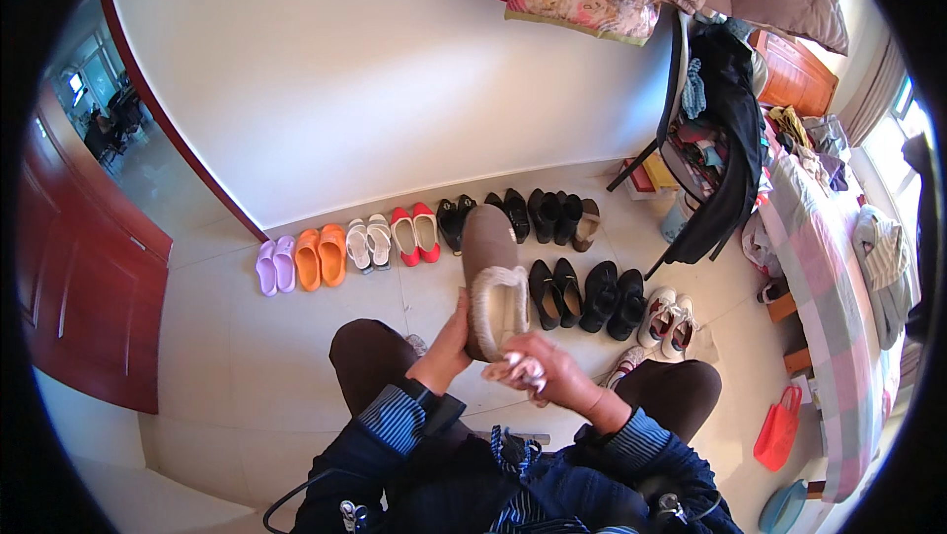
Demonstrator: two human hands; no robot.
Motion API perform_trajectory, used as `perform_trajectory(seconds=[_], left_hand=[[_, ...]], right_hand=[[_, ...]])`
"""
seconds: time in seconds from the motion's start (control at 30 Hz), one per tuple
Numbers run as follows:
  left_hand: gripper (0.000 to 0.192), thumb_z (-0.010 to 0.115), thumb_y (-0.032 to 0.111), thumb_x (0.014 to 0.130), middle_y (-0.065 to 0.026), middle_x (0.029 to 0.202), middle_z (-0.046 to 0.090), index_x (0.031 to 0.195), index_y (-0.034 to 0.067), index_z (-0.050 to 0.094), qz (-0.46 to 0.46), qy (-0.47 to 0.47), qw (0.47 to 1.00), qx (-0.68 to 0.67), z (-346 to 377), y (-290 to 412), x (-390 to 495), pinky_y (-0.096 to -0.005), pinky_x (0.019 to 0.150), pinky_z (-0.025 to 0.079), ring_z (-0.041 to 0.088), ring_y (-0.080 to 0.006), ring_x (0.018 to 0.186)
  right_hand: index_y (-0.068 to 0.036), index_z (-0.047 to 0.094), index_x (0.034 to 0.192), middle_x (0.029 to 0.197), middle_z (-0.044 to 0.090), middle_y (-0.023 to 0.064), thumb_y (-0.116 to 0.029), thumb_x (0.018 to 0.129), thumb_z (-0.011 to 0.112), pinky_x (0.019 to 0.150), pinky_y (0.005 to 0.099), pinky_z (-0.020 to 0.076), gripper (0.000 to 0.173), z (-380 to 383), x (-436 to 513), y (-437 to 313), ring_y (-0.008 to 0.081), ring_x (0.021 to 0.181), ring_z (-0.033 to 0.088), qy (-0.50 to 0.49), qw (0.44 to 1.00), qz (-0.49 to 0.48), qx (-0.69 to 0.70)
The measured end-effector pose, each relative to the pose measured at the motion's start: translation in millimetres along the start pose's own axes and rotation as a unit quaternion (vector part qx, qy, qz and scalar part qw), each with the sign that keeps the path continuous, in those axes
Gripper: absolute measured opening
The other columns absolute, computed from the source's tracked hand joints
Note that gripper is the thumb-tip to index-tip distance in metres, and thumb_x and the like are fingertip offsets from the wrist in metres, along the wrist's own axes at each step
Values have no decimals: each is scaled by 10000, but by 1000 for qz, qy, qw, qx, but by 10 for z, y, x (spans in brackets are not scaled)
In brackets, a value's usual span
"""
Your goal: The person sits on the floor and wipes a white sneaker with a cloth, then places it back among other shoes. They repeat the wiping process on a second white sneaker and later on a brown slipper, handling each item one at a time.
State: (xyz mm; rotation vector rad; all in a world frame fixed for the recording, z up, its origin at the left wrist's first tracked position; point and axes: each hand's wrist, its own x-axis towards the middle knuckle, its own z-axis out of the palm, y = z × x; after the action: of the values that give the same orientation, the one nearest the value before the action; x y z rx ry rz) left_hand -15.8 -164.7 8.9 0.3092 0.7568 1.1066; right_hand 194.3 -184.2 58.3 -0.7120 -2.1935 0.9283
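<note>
My left hand (450, 345) grips a brown slipper (488, 238) with a pale fluffy lining, raised over the floor with its toe pointing away from me. A crumpled pinkish cloth (518, 371) is bunched in my right hand (566, 382), close to the slipper's heel. Whether the cloth touches the slipper I cannot tell. A similar brown slipper (587, 227) stands on the floor at the right end of the back row, beside black ankle boots (555, 216).
Along the wall stand purple slippers (275, 268), orange slippers (320, 259), white sandals (368, 244) and red flats (415, 235). Nearer are black pumps (556, 296) and white sneakers (667, 323). At right are a clothes-laden chair (669, 101), a bed (821, 297) and a red bag (778, 430).
</note>
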Motion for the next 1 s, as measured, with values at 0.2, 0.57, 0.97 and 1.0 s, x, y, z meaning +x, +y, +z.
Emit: perform_trajectory(seconds=[0.2,0.57,0.97,1.0], left_hand=[[556,422,401,1060,-178,1380,558,1500,63,382,9,-144,989,34,-135,139,-387,-459,1008,529,592,-332,1228],[553,438,404,1053,-222,1247,628,1437,5,445,-138,-296,945,1,183,-175,-199,-442,896,580,681,-308,1043],[573,437,415,1047,-190,1316,615,1458,15,429,13,-312,950,12,48,223,153,-424,946,568,676,-297,1089],[573,431,402,1050,-221,1333,589,1470,12,409,-17,-328,944,-29,3,297,197,-423,969,553,653,-300,1125]], right_hand=[[-51,552,1036,901,654,113,-191,921,685,735,344,514,224,-644,242,154,196,817,625,248,955,164,-18],[-46,617,1126,1033,621,128,-39,839,701,856,371,505,299,-960,917,-110,316,993,621,244,961,-36,-126],[-52,657,1194,1109,680,133,-117,773,804,924,417,540,451,-435,148,-546,330,1043,664,-21,993,-106,-52],[-50,650,1210,1112,683,128,-111,792,792,899,414,556,446,-461,151,-523,329,1031,674,-38,992,-122,3]])
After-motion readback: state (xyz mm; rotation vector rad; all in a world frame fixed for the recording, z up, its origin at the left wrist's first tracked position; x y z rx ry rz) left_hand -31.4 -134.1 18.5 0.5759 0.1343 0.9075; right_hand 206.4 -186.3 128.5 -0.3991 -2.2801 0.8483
